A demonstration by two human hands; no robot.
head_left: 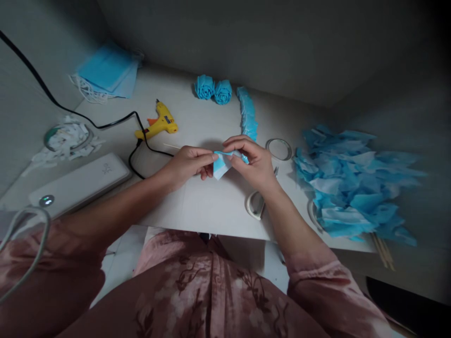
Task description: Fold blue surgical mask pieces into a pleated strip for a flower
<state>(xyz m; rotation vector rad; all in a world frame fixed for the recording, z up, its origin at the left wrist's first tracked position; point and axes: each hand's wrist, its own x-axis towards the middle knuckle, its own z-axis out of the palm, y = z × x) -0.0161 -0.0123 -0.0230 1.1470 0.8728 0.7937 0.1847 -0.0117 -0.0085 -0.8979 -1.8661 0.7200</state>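
1. The left hand (188,164) has its thumb and forefinger fingertips (212,158) pressed together on the left edge of the blue piece (221,164). The other fingers are tucked under it.
2. The right hand (255,162) has its fingers (237,149) closed on the top and right edge of the piece. The thumb is hidden behind the piece, so I cannot tell how deep that grip goes.
3. The blue piece is held between the two hands, just above the middle of the table (211,206), with a pale corner hanging toward the near side.
4. This looks like a fold or roll being formed. It will likely go best with both pinches close to the edge, the material taut between them, and the layers lined up before pressing.
5. Light pressure should do, because the material looks soft and would crease wherever it is squeezed hard.
6. A thin stick (172,146) lies just beyond the left hand. A tape ring (279,149) sits just right of the right hand, and the scissors (256,204) lie near the right wrist.
7. The glue gun (160,123) rests far-left on its cable, so it seems wise to hold sleeves and loose material away from its tip.
8. Finished blue rosettes (213,89) and a pleated strip (247,115) lie on the far side, and a pile of blue pieces (352,188) lies on the right.
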